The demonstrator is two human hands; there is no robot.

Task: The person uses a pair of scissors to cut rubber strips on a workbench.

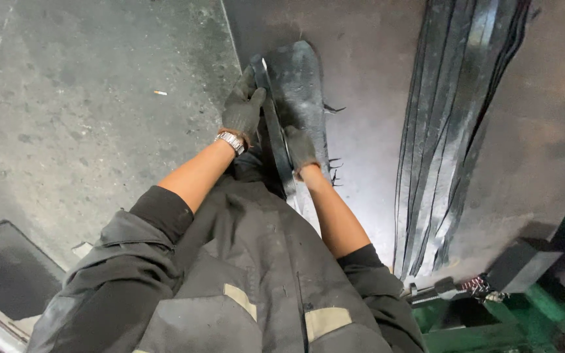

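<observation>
Both my hands wear dark work gloves. My left hand [243, 108], with a metal wristwatch at the wrist, grips the upper part of a long narrow black rubber strip [276, 140] that stands on edge in front of me. My right hand [301, 149] is closed on the same strip lower down, pressed against a wider dark rubber sheet [302, 78] with frayed threads along its right edge. The strip runs from above my left hand down toward my body. My grey work jacket hides its lower end.
A steel plate surface [367, 98] lies under the rubber. A bundle of several long black strips [452, 117] lies to the right. A green machine frame [505, 320] sits at lower right. Concrete floor [86, 111] spreads to the left, with a cigarette butt [159, 93] on it.
</observation>
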